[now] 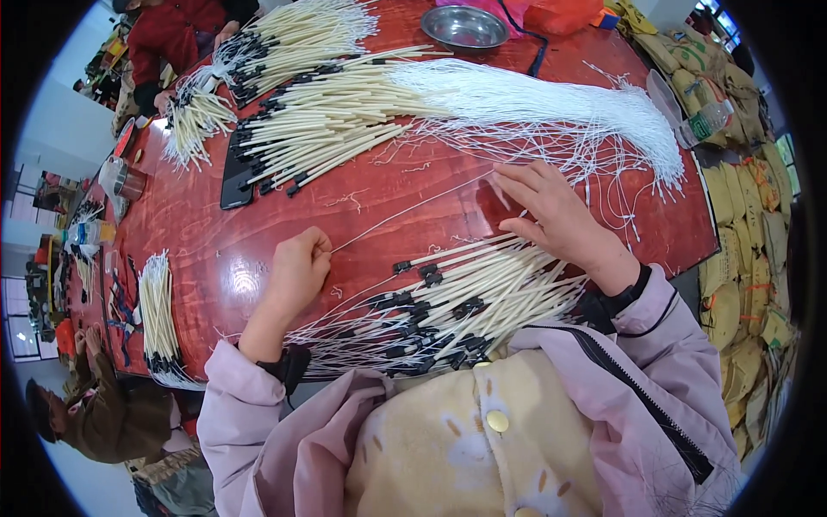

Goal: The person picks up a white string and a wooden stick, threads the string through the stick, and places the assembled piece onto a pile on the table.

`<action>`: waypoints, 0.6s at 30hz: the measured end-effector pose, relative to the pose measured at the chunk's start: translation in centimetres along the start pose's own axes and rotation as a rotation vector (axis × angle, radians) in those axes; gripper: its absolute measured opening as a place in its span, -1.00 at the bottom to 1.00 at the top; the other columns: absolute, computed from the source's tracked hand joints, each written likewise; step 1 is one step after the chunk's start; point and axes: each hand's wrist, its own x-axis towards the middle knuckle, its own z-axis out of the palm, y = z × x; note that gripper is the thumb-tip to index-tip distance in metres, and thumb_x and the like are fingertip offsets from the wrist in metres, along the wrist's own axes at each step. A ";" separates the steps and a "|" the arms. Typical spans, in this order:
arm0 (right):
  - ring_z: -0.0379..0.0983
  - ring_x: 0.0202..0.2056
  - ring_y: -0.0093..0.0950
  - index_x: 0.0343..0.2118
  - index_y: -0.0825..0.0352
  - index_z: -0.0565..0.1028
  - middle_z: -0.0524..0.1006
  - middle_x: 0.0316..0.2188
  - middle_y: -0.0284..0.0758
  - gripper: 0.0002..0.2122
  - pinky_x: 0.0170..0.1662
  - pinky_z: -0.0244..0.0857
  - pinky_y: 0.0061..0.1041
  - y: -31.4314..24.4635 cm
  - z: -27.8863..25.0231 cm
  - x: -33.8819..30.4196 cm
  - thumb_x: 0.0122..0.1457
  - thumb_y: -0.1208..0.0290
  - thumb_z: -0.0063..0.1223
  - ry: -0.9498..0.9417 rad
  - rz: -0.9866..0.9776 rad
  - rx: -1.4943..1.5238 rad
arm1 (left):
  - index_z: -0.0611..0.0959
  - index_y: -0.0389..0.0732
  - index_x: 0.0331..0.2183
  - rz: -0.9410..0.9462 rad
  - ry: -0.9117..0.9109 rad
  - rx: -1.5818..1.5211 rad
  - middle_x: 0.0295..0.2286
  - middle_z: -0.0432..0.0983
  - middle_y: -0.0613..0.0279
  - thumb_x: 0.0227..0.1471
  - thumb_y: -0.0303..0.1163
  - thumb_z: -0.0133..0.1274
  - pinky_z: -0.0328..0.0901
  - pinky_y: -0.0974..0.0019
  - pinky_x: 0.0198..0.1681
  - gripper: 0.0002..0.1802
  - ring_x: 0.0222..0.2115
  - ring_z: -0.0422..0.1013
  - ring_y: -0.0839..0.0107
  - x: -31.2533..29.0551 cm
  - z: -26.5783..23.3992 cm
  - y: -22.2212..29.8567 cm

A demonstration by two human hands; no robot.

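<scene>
My left hand is closed in a pinch on a thin white string, above the red table. The string stretches nearly straight up and right to the fingertips of my right hand. That hand has its fingers stretched out and its thumb apart from them; whether the string is caught between two fingers I cannot tell. Just below both hands lies a loose pile of cream sticks with black ends and white strings. Beyond them is a larger bundle of similar sticks, beside a thick spread of white strings.
A dark phone lies by the far bundle. A metal bowl stands at the back of the red table. A small stick bundle sits at left. Stacked sacks line the right. Other people work at the far left and left.
</scene>
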 end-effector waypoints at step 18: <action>0.11 0.26 -0.02 0.22 0.66 0.25 0.13 0.37 -0.08 -0.06 0.34 0.02 -0.13 -0.2 2.0 2.3 0.12 -0.27 -0.03 -0.340 -0.106 -0.158 | 0.55 -0.33 -0.40 -0.162 0.030 0.001 -0.58 0.50 0.09 -0.01 -0.56 0.12 0.33 0.26 -0.44 -0.93 -0.56 0.46 0.31 -1.3 -1.6 -1.2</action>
